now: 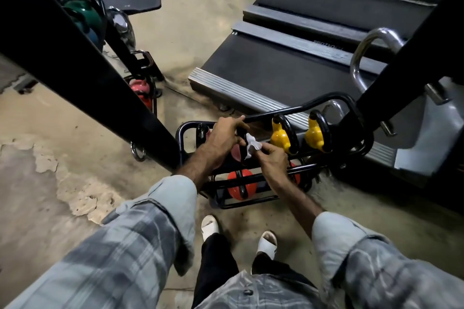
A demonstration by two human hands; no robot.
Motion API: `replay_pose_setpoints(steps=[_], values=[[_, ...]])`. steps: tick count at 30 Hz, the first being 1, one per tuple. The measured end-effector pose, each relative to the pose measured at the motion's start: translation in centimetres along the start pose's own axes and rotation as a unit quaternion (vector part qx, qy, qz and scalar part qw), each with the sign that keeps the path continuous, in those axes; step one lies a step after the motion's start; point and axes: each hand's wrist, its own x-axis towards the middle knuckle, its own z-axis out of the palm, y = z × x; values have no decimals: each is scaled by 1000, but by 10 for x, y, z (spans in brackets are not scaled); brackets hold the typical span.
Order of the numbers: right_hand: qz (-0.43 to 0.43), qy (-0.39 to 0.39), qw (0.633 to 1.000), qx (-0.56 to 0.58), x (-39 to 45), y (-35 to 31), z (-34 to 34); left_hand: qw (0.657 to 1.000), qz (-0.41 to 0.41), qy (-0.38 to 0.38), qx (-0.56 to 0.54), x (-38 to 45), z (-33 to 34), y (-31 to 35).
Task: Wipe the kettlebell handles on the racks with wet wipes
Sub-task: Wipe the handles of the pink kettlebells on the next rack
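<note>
**Both hands at the low rack, wipe on a black handle**

I look down on a bare concrete floor [62,120], patchy at near left. A treadmill deck [276,63] fills the far right, its ribbed edge just beyond the rack. A thick black beam [82,57] slants in from far left, crowding the rack's left end. The low black kettlebell rack [190,125] sits between them, with floor open on its near side. Two yellow kettlebells [280,137] stand on its upper tier at right, an orange kettlebell [238,187] below. My left hand [223,137] curls its grip over a black kettlebell handle [241,132]. My right hand [272,159] pinches the white wet wipe [252,144] against that handle.
</note>
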Motion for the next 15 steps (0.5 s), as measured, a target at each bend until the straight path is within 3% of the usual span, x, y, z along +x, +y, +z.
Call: replay_pose_setpoints(steps=[5, 11, 15], values=[[49, 52, 997, 40, -23, 18, 5, 1000, -10, 4, -7, 2, 1, -3], [-56, 38, 998, 18, 0, -11, 10, 999, 11, 2, -36, 5, 2, -8], [-68, 44, 996, -41, -16, 12, 5, 999, -2, -35, -35, 8, -6, -8]])
